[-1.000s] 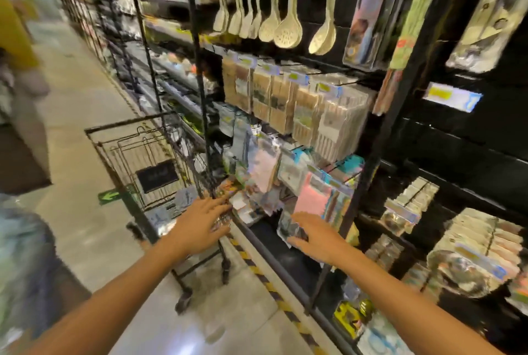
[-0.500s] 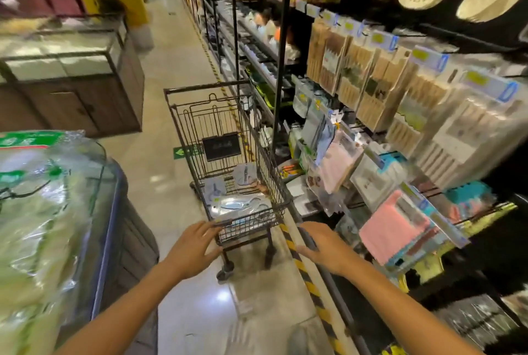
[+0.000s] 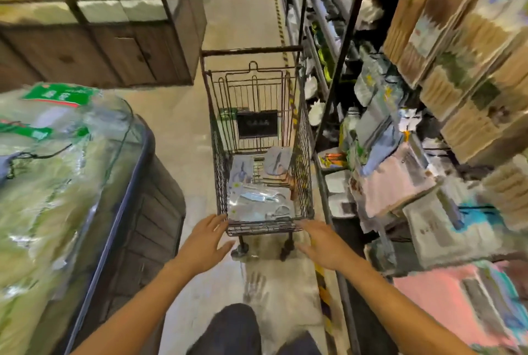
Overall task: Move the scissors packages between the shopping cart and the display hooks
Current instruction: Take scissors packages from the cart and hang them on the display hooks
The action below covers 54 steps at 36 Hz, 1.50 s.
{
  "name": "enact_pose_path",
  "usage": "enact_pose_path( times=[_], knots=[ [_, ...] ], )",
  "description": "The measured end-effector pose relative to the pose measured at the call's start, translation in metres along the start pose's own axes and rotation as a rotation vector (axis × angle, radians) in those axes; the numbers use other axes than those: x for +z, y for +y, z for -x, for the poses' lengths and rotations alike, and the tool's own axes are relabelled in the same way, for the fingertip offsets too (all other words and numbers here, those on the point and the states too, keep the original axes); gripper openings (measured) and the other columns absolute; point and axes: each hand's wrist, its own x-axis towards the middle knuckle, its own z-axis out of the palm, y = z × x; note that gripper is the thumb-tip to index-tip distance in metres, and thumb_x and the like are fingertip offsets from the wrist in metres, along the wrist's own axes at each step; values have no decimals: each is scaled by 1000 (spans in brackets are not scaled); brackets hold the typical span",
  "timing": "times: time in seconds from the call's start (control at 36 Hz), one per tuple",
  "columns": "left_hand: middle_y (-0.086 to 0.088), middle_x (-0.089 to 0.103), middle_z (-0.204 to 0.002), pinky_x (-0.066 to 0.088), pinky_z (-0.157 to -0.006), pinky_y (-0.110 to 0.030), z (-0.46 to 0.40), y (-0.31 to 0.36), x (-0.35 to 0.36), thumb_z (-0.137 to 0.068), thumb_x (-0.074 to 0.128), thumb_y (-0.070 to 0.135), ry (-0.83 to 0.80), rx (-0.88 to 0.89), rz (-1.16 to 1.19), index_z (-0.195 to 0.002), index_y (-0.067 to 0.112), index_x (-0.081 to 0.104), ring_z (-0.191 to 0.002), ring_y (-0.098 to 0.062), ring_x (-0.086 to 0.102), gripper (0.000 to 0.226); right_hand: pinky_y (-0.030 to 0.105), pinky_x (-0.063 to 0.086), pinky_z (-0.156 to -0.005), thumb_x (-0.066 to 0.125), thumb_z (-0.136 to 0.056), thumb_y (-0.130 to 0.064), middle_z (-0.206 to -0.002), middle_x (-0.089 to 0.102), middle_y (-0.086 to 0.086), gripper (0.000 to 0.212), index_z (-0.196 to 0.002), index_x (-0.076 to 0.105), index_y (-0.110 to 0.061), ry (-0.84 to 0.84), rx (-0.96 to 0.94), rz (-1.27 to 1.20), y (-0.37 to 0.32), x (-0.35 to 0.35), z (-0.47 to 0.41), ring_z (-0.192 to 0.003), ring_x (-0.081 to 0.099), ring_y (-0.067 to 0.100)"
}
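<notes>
Shop floor, pale and shiny, runs down a long aisle in the head view, the only view. A small black wire shopping cart (image 3: 258, 137) stands in the middle of it. The scissors packages (image 3: 261, 203) lie flat in the bottom of the cart, silvery and see-through, piled on each other. On the right side, racks of hanging goods (image 3: 445, 74) crowd close to the cart, and a dark pole (image 3: 341, 49) stands just beside it. On the left sits a big bin with clear plastic bags (image 3: 48, 171) on top. The left hand (image 3: 207, 244) reaches to the near left corner of the cart, fingers spread and holding nothing. The right hand (image 3: 325, 243) reaches to the near right corner, fingers spread too, also holding nothing. Both seem to touch or nearly touch the cart's rim. I think the person is about to steady the cart or reach in. The cart could roll away on the smooth floor if it gets a push. The slippery packs could slide off each other when one is lifted. The cart might also bump the hanging goods. Much is blurry: I cannot count the packs or see the scissors clearly. I cannot pick out the hooks for them at all.
</notes>
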Motion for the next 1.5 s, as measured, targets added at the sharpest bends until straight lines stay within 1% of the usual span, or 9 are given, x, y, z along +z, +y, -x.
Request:
enact_pose_path(
  times=[0.08,0.25,0.36,0.53,0.86,1.03,1.19,1.33,1.5],
  knots=[
    [-8,35,-162,23,-125,-44,-22,-1,7,-84,0,85,-39,-40,27,-155,17,40,-150,-34,30,106,29,27,-116,60,-99,-38,-154,44,1,60,-153,39,-22,-43,-13,15,9,-7,-28,-143,37,21],
    [-7,33,-163,18,-126,-40,-76,-16,23,-82,10,76,-96,-84,104,-156,20,39,-152,-31,25,97,22,30,-109,60,-100,-31,-148,50,-1,49,-147,47,-22,-115,6,37,17,-19,-88,-139,42,19],
    [-8,28,-165,12,-126,-40,-114,-27,25,-76,6,72,-145,-123,163,-157,18,35,-153,-32,19,101,34,31,-119,58,-99,-37,-150,50,4,52,-147,46,-22,-132,55,31,24,-16,-127,-141,44,25],
    [-16,48,-153,29,-122,-46,-154,-54,53,-90,14,73,-191,-120,206,-148,13,51,-143,-40,40,91,22,34,-106,54,-102,-39,-152,43,-6,50,-150,41,-31,-197,118,28,30,-15,-173,-140,41,15],
    [-17,38,-159,20,-125,-47,-204,-66,75,-87,14,64,-271,-173,309,-149,12,48,-148,-40,30,88,43,45,-102,58,-99,-20,-137,59,15,44,-141,54,-9,-331,19,60,44,12,-268,-126,53,34],
    [-14,53,-147,39,-112,-51,-225,-78,111,-95,42,47,-178,-165,342,-140,17,52,-132,-41,51,55,43,53,-90,70,-89,-13,-120,64,12,34,-122,63,-11,-311,-11,59,61,57,-322,-111,59,31],
    [-17,62,-137,47,-104,-53,-241,-80,133,-92,44,47,-134,-205,324,-140,18,41,-125,-43,57,56,45,53,-90,75,-80,-9,-123,63,13,60,-136,55,-15,-381,-80,145,76,97,-356,-113,58,34],
    [-20,58,-141,40,-112,-52,-245,-88,154,-94,39,50,-170,-220,321,-146,10,47,-132,-44,51,66,44,47,-97,76,-82,-18,-134,55,11,66,-142,48,-15,-388,-113,281,92,122,-360,-121,52,33],
    [-15,45,-155,30,-120,-49,-250,-90,159,-92,33,55,-204,-245,346,-152,13,43,-146,-39,36,73,43,56,-83,80,-76,-8,-117,61,12,47,-120,63,-10,-320,-194,346,102,139,-368,-109,59,31]
  ],
)
